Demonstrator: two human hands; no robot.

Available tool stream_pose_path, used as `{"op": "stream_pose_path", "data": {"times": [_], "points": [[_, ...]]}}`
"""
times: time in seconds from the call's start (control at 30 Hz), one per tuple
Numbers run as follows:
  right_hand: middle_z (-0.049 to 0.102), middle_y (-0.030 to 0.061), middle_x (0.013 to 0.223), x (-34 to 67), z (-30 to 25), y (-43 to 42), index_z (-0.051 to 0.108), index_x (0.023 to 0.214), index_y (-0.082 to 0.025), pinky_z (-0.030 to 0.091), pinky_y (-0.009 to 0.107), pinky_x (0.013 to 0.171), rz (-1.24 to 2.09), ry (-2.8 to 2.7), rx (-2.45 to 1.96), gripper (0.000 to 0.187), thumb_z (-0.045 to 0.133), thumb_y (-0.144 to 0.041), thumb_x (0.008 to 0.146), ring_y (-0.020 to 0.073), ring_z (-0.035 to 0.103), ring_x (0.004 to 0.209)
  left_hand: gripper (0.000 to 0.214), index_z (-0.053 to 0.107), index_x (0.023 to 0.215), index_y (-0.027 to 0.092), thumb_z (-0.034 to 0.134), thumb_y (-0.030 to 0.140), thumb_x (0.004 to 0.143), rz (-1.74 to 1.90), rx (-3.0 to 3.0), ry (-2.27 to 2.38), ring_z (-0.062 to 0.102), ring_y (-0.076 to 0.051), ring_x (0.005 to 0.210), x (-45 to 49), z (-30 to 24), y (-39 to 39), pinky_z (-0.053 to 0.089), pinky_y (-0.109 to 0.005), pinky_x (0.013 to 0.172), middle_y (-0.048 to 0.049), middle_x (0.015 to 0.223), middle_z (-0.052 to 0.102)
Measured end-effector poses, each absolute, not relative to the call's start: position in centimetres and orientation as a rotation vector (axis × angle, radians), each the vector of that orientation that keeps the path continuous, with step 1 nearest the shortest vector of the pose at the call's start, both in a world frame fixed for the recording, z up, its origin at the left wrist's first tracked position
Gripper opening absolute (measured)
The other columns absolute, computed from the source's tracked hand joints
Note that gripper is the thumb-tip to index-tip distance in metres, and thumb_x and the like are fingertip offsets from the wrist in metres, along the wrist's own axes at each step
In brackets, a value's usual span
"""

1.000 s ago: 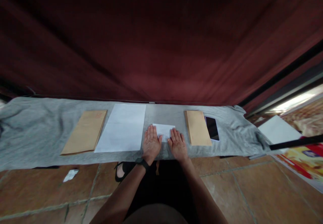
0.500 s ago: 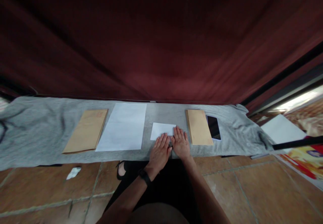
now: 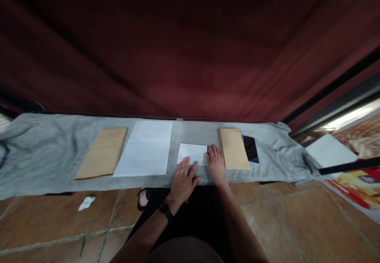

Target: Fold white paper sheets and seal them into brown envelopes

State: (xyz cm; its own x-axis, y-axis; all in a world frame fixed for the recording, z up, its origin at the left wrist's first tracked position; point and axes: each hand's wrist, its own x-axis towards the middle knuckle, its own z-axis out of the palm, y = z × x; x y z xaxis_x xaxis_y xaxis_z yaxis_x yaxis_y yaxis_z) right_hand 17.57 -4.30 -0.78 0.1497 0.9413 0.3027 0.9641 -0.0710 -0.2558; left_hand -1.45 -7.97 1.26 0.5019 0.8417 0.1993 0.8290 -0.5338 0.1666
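A small white rectangle of folded paper (image 3: 192, 151) lies flat on the grey cloth (image 3: 196, 129) in front of me. My left hand (image 3: 183, 180) rests with its fingers spread, the fingertips over the paper's near edge. At the paper's right edge is my right hand (image 3: 216, 163), laid flat with its fingers stretched forward. Just right of that hand sits a stack of brown envelopes (image 3: 234, 148). To the left are a large white sheet pile (image 3: 145, 148) and more brown envelopes (image 3: 102, 152).
A phone (image 3: 251, 149) lies beyond the right envelopes. Behind the cloth hangs a dark red curtain (image 3: 190, 73). Below are floor tiles (image 3: 53, 223) with a scrap of white paper (image 3: 86, 203). A white board (image 3: 331, 150) and a colourful box (image 3: 362, 188) stand at the far right.
My hands have moved apart: the left slid left and slightly back, the right shifted slightly right. More of the folded paper shows between them.
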Motion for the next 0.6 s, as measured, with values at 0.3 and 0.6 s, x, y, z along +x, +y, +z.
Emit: {"op": "stream_pose_path", "data": {"times": [0.3, 0.6], "points": [[0.052, 0.0194, 0.147, 16.4, -0.2, -3.4, 0.051, 0.141, -0.008, 0.035, 0.046, 0.111, -0.078, -1.679, -1.993, 0.046, 0.032, -0.025, 0.103, 0.0268, 0.047, 0.136, 0.058, 0.044, 0.148, 0.033, 0.059, 0.045, 0.093, 0.439, 2.668, 1.468, 0.028, -0.032, 0.149, -1.6, 1.6, -8.0, 0.03, -0.05, 0.119, -0.0091, 0.163, 0.029], [0.046, 0.0111, 0.153, 15.4, -0.5, -5.0, 0.048, 0.146, -0.015, 0.029, 0.043, 0.117, 0.076, -2.019, -1.898, 0.047, 0.035, -0.031, 0.104, 0.0235, 0.04, 0.142, 0.057, 0.046, 0.147, 0.03, 0.055, 0.048, 0.094, 0.438, 2.654, 1.457, 0.027, -0.031, 0.149, -1.5, 1.7, -8.0, 0.028, -0.051, 0.12, -0.01, 0.162, 0.031]]}}
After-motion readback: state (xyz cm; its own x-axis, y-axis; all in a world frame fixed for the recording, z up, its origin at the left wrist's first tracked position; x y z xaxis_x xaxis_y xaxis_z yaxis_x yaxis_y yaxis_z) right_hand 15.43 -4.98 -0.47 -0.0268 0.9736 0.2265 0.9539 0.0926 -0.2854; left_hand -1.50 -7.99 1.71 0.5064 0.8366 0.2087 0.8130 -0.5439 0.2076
